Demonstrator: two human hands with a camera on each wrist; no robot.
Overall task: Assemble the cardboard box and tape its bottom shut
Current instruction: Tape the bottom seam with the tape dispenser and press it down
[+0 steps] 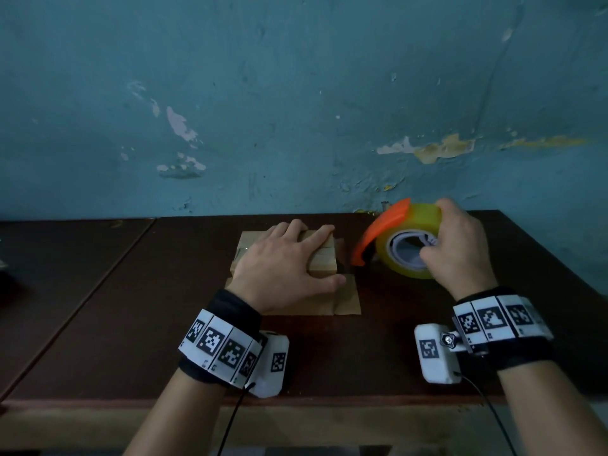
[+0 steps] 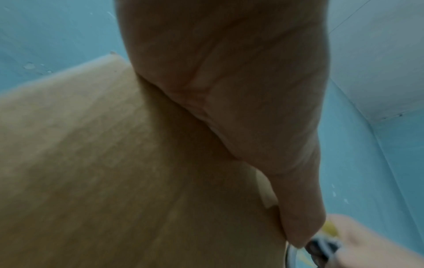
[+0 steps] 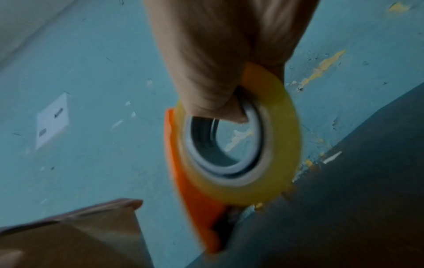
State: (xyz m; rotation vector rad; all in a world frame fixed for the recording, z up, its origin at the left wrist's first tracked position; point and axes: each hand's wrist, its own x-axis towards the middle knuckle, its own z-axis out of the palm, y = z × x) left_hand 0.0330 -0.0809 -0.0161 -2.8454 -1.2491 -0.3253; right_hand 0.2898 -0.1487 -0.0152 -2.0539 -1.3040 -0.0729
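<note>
The cardboard box (image 1: 324,258) sits on the dark brown surface (image 1: 131,307), near its middle and close to the peeling blue wall (image 1: 296,93). It is a small box with loose flaps spread flat on the surface on the near side; its long axis runs from the person toward the wall. Clear tape seems to glint on its left edge, but this is too dim to be sure. No print or label can be read on the cardboard.

The left hand (image 1: 283,268) lies flat on top of the box, fingers straight and spread, pressing down, the thumb reaching over the right near corner.

Just right of the box, the right hand (image 1: 457,245) grips a roll of yellowish clear tape (image 1: 408,241) in an orange dispenser (image 1: 378,235), thumb hooked inside the grey core. The roll stands on edge, its hole facing the person, and the dispenser's lower tip points down toward the surface beside the box.

Both wrists wear bands with black-and-white square markers (image 1: 217,343).
</note>
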